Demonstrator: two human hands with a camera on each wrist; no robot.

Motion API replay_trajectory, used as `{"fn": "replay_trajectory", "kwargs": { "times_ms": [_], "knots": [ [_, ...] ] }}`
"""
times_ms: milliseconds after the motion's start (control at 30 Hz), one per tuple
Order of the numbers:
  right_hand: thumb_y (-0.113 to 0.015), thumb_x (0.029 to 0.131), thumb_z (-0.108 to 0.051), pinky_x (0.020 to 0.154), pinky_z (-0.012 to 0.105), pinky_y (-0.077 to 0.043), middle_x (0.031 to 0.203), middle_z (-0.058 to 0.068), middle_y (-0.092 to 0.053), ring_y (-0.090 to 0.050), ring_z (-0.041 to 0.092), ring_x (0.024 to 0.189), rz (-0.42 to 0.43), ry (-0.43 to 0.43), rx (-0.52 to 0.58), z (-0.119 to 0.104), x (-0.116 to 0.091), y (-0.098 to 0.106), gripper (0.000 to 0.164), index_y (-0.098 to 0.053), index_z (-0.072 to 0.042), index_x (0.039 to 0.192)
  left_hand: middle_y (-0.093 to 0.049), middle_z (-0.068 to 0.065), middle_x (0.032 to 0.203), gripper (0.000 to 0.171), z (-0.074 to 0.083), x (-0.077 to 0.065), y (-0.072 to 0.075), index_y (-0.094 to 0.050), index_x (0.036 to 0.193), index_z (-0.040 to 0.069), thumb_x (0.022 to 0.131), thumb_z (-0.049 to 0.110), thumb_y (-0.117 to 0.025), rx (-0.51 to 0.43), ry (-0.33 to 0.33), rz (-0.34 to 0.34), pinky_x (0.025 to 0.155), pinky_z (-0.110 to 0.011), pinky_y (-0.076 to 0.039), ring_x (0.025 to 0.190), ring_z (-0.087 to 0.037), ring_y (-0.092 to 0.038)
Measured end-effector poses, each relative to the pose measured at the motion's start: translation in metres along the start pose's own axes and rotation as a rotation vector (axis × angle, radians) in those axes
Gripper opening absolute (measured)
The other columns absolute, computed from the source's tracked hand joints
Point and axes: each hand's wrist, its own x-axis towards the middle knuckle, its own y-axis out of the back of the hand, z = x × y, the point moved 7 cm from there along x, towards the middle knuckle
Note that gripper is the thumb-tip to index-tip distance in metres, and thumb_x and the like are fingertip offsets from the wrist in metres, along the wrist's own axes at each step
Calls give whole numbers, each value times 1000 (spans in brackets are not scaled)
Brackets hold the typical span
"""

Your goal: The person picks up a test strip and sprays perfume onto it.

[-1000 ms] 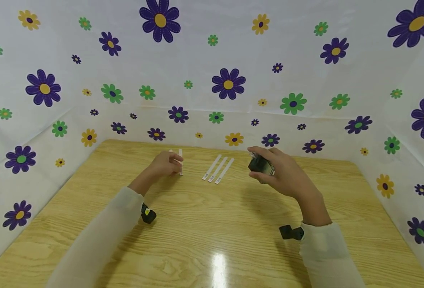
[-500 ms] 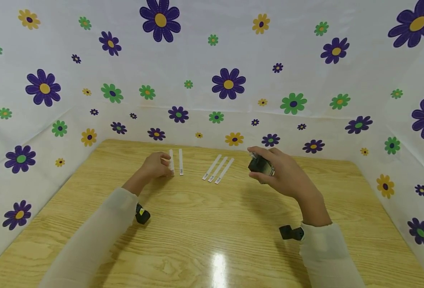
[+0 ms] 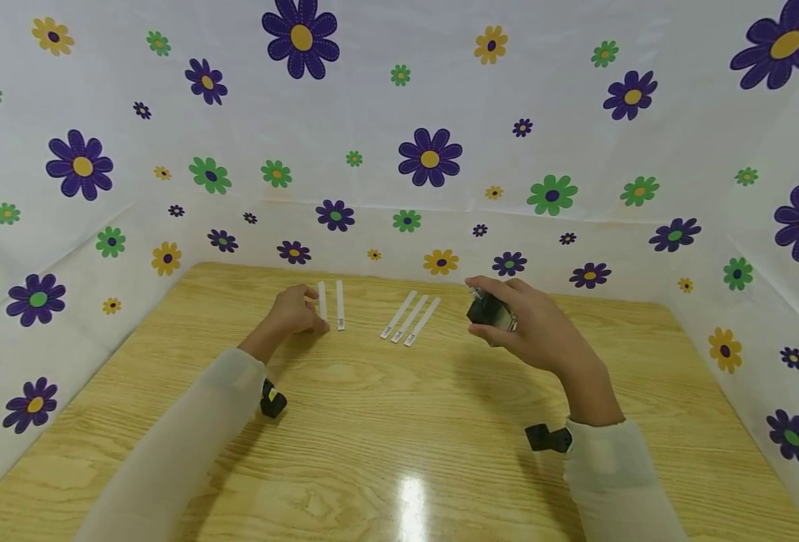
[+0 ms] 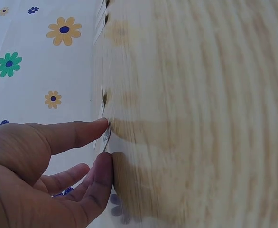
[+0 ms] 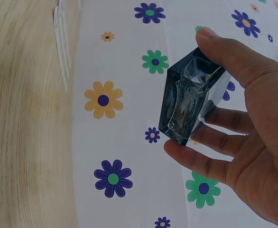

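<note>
Apparently I'm setting the leftmost strip [image 3: 322,302] straight on the table [image 3: 372,421]: my left hand [image 3: 294,310] has thumb and fingers slightly parted at its near end, though I can't tell whether they grip it. My right hand [image 3: 538,325] holds the bottle [image 3: 492,312] aloft, fingers curled round it; next calls, I judge, for a light left touch.

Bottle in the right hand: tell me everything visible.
The bottle is angular and faceted, dark and partly see-through like tinted glass, with what looks like a hollow inside. The head view shows a black block and a small silvery part at one end. It is held up off the table, gripped by the right hand. Exact tilt is hard to tell.
</note>
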Motion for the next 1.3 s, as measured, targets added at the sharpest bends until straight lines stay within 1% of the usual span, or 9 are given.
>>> {"fn": "replay_trajectory", "kwargs": {
  "times_ms": [133,267,400,500,567,767,900,1300],
  "knots": [
    [-77,94,-33,83,51,-56,133,18,-61,-62,32,110,-4,9,0,-1,0,0,66,-49,-20,152,-59,-22,124,77,0,-2,0,-48,143,-3,79,13,-89,-12,18,-8,80,-34,-51,84,-23,-61],
    [-77,94,-33,83,50,-56,132,18,-61,-62,32,111,-5,12,-2,-2,0,0,66,-49,-20,153,-58,-21,123,78,2,-2,0,-47,144,-3,80,12,-89,-7,11,-14,76,-32,-51,78,-22,-61],
    [-77,94,-34,84,51,-56,133,17,-61,-63,33,110,-7,-1,0,-2,0,0,66,-49,-22,153,-58,-20,121,76,0,-1,1,-48,144,-2,79,6,-88,-3,13,-9,74,-31,-52,86,-24,-59],
    [-76,94,-35,84,52,-56,134,17,-60,-63,33,110,-6,-13,3,-1,0,-1,66,-49,-23,153,-58,-20,124,76,-4,-1,4,-48,144,-2,78,1,-86,-9,13,-5,77,-32,-53,96,-28,-58],
    [-76,94,-35,85,53,-56,135,17,-60,-63,33,111,-8,-18,5,0,0,-1,66,-48,-24,153,-57,-22,126,76,-7,-1,7,-48,144,-2,78,-1,-84,-13,7,-6,79,-33,-54,100,-30,-58],
    [-78,93,-35,87,54,-56,135,17,-60,-63,33,112,-15,-24,1,0,0,-2,67,-48,-24,153,-56,-24,126,74,-11,-4,14,-48,145,-4,78,-5,-80,-22,-7,-13,75,-33,-54,100,-32,-57],
    [-78,93,-35,85,53,-56,134,17,-60,-63,33,111,-22,-22,0,0,0,-2,68,-48,-24,153,-55,-24,127,74,-13,-7,17,-47,145,-4,79,-5,-79,-36,-4,-13,77,-33,-54,102,-33,-56],
    [-78,93,-36,83,51,-57,133,16,-61,-63,32,109,-18,-21,-9,0,0,-3,68,-48,-24,153,-56,-25,129,73,-15,-5,17,-48,145,-3,78,-5,-79,-54,3,-20,79,-36,-55,105,-35,-57]
  ]
}}
